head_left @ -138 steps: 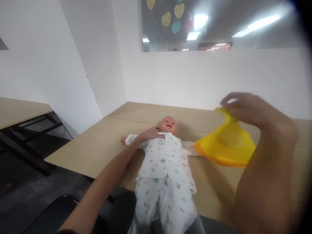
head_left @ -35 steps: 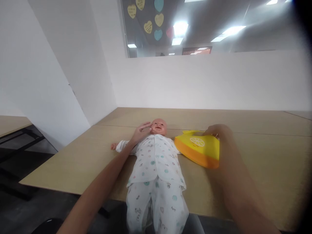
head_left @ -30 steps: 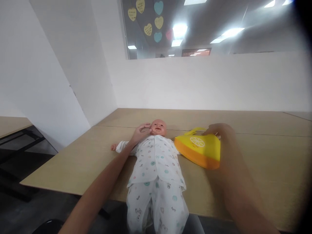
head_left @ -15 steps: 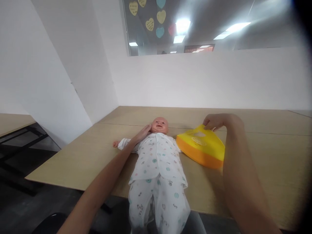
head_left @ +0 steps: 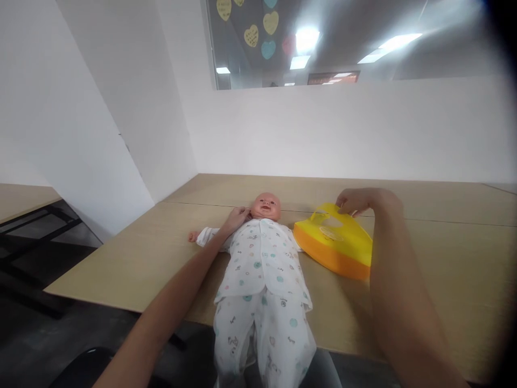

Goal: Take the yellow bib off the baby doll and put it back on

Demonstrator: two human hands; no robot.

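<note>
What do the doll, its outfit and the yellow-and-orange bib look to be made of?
The doll: probably vinyl or soft plastic, smooth with a slight sheen on the head. The outfit: matte, printed fabric, perhaps cotton; it folds softly at the legs. The bib: likely silicone or flexible plastic, smooth and evenly coloured, with no weave visible; which one, I can't tell.

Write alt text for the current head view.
A pajama-clad baby doll lies face up on a tan table, the person's left hand beside its head, their right hand gripping a yellow-and-orange bib. Heart-shaped notes dot the window behind.
</note>
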